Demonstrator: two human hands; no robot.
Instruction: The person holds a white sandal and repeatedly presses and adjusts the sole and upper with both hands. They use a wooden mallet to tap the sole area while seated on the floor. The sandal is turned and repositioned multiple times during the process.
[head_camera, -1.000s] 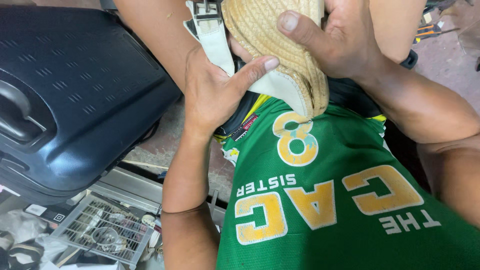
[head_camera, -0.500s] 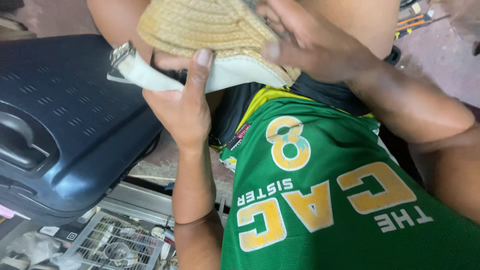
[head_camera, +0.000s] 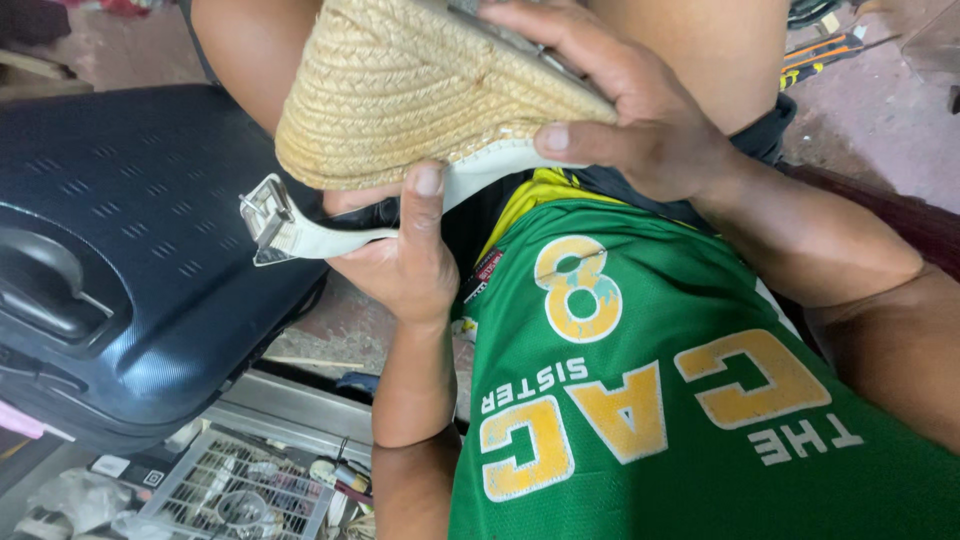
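Observation:
I hold a wedge sandal with a woven straw sole (head_camera: 420, 100) over my lap, sole side toward me. My right hand (head_camera: 630, 120) grips the wedge from the right, fingers over its top edge and thumb on its white rim. My left hand (head_camera: 400, 250) is below it, thumb pressed up on the rim, fingers closed around the white strap (head_camera: 320, 238) that ends in a metal buckle (head_camera: 265, 205). I wear a green jersey (head_camera: 680, 400) with yellow lettering.
A dark blue hard-shell suitcase (head_camera: 130, 260) lies at my left, close to the buckle. Below it a metal tray with a wire grid (head_camera: 235, 485) holds small parts. Orange-handled tools (head_camera: 830, 50) lie on the concrete floor at top right.
The sandal has turned from upright to lying sideways, the strap and buckle swinging out to the left. My left hand shifted from the sole's side to under the strap.

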